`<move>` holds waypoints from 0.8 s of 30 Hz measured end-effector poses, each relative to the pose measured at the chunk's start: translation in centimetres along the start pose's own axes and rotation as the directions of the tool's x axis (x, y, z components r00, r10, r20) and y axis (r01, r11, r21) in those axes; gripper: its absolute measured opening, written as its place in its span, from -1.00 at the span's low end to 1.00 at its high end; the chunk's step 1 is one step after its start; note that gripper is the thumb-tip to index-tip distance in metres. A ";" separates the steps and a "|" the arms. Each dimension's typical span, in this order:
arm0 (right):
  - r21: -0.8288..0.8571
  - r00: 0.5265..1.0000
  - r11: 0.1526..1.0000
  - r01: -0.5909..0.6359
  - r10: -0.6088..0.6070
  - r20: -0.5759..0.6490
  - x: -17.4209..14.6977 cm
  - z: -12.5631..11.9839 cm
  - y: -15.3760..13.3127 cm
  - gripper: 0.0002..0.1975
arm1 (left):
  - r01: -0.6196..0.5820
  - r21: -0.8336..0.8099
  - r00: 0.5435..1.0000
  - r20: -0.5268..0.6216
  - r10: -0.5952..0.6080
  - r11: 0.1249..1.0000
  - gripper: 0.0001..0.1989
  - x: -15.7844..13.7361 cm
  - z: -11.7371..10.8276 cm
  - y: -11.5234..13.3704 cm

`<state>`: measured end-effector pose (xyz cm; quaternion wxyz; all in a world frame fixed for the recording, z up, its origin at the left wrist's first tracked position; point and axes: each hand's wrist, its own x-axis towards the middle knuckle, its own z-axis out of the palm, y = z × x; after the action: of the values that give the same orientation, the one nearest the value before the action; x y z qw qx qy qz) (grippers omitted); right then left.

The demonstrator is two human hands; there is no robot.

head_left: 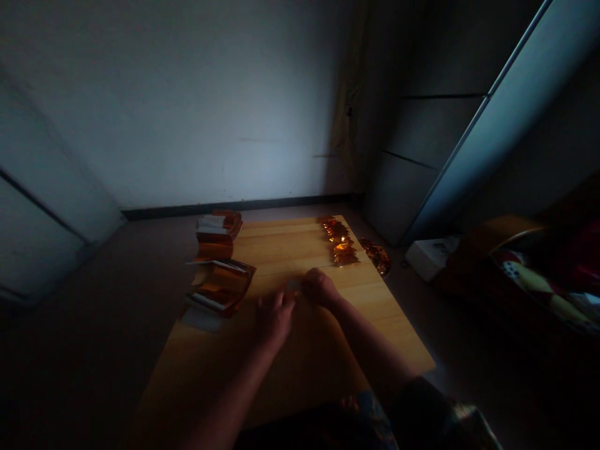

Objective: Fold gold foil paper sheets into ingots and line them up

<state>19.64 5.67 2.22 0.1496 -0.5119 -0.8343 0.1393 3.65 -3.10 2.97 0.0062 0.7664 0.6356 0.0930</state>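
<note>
Over the middle of the wooden table (281, 244), my two hands come close together. Between them is a small pale piece (294, 285), blurred, that looks like paper or film. My left hand (276, 312) has its fingers closed at the near left side of this piece. On its right side, my right hand (320, 287) is curled, fingertips pressed together. To the left lie stacks of orange-brown shiny sheets (229, 284) with white strips. A row of folded shiny copper-coloured pieces (338, 240) lies along the table's far right edge.
A heap of shiny copper-coloured pieces (376, 256) is beside the table on the right. Past it are a white box (429, 257) and a wooden chair or basket (510, 228) holding cloth. A pale wall (210, 112) stands behind; a tall cabinet (422, 131) is at right.
</note>
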 end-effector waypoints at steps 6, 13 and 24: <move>-0.094 0.993 0.992 0.082 -0.090 -0.076 -3.4 0.6 -1.5 -0.79 | -0.058 -0.078 0.990 -0.135 0.048 0.995 -0.82 0.8 0.7 -1.6; -0.080 0.986 0.988 0.129 -0.137 -0.095 -5.4 1.3 -3.3 -0.79 | -0.008 -0.173 0.984 -0.178 -0.024 0.985 -0.89 1.8 1.2 -2.2; 0.066 0.961 0.961 0.268 -0.262 -0.083 -4.4 0.9 -0.7 -0.82 | -0.085 -0.311 0.994 -0.091 0.060 0.946 -0.59 3.2 1.1 -3.7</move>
<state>20.61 1.32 1.21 0.2172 -0.3943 -0.8833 0.1310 0.73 0.87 1.87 0.0994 0.7741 0.5838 0.2238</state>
